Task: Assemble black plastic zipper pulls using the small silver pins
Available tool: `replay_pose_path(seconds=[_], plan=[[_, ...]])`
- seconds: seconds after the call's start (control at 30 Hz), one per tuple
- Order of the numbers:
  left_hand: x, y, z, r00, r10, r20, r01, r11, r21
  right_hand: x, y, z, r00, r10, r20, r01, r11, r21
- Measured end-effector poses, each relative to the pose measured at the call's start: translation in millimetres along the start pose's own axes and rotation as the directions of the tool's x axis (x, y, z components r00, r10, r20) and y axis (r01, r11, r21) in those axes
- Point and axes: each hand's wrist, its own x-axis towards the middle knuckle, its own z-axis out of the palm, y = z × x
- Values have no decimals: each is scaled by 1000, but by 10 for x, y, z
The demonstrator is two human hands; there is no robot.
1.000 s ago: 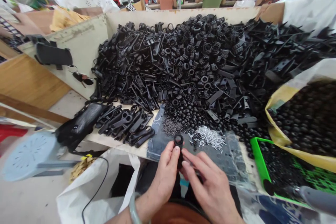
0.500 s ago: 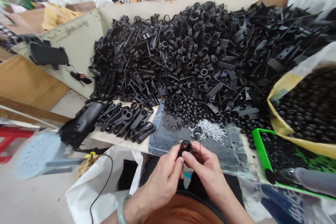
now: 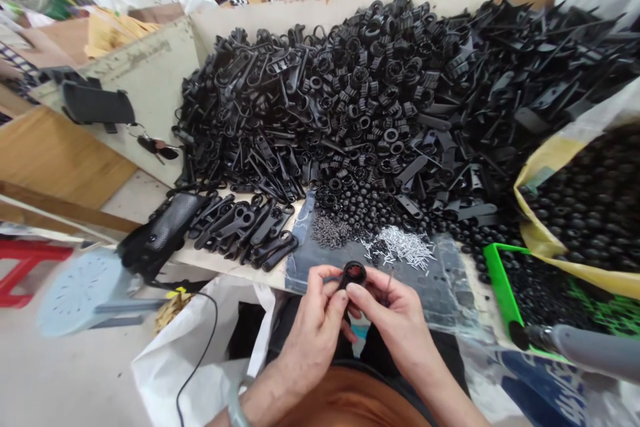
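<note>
Just on the near side of the pile of silver pins (image 3: 400, 253), a black ringed part (image 3: 354, 273) is facing its ring opening up toward the camera. The rest of its length is disappearing behind the fingers, so its axis is unclear. The left hand (image 3: 317, 327) and right hand (image 3: 397, 323) are both curling nearly closed, pinching the part between thumb and fingertips, with the ring poking out just above them.
</note>
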Motion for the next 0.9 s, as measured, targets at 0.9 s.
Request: replay_pose_path(seconds=[0.9], plan=[[53, 137, -87, 985, 168, -32, -167, 985, 38, -1, -68, -114, 968, -211, 138, 243, 924, -294]])
